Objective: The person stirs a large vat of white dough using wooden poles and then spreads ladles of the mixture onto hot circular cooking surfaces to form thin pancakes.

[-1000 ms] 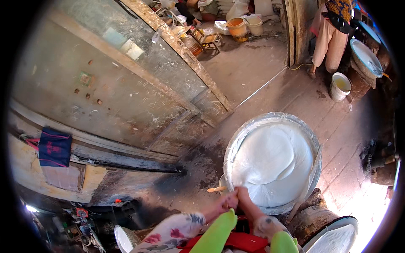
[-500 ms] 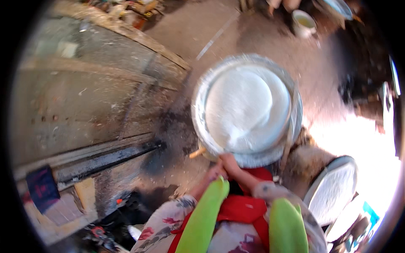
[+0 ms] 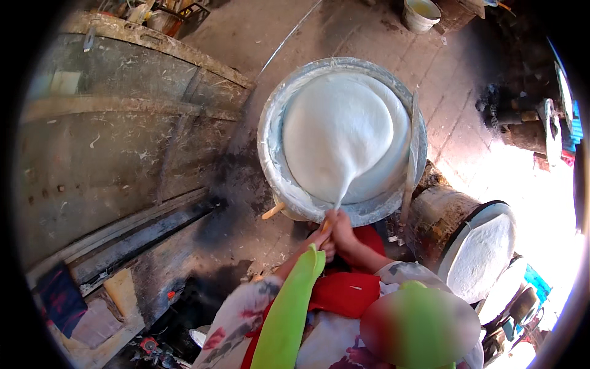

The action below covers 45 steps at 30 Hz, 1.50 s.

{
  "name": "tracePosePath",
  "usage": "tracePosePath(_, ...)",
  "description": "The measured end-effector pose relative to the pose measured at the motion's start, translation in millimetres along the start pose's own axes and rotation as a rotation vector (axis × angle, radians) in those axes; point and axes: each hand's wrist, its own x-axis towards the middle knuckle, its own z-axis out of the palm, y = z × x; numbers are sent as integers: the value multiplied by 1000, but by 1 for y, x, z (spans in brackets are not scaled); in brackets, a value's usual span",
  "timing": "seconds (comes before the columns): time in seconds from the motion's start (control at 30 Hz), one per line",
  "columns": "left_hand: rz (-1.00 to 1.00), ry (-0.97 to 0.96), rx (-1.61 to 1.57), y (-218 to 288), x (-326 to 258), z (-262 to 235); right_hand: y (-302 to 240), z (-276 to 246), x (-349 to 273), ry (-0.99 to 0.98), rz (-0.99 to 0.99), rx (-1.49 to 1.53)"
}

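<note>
A wide round metal pot (image 3: 267, 132) with a white-crusted rim stands in front of me, holding a smooth, thick white mass (image 3: 335, 123) like dough or batter. Toward me the mass narrows into a thin white neck that ends at my hands. My left hand (image 3: 321, 238) and my right hand (image 3: 345, 235) are closed together, just past the pot's near rim, on a slim stick-like handle (image 3: 326, 226). Its far end cannot be made out within the white. At the pot's near left, a short wooden handle (image 3: 273, 211) pokes out.
A long thin strip (image 3: 410, 160) leans along the pot's right side. To the near right lies a drum (image 3: 436, 218) with a pale, white-coated round end. A wooden-framed panel (image 3: 110, 147) fills the left. A white bucket (image 3: 421, 15) stands far off.
The pot sits further left and higher in the picture as the view shifts. The white neck now stretches clearly to my hands, which stay together near the rim.
</note>
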Motion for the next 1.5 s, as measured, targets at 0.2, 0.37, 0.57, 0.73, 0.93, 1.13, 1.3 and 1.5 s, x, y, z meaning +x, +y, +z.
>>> tracePosePath(0.2,221,287,-195,136,-2,29,-61,83,106,-472,106,130)
tracePosePath(0.37,194,114,134,121,34,68,-166,22,57,-339,-24,148)
tracePosePath(0.57,101,60,49,36,13,-8,6,-5,9,-205,182,201)
tracePosePath(0.73,252,141,-242,123,4,-3,-45,90,111,-323,280,392)
tracePosePath(0.93,298,97,137,102,41,82,-151,8,76,-286,-211,15)
tracePosePath(1.13,129,174,43,-8,13,13,-39,-10,-20,-194,94,168)
tracePosePath(1.3,291,155,-61,93,-3,-7,-24,69,89,-530,184,380)
tracePosePath(1.5,279,65,117,100,40,75,-144,15,69,-514,241,286)
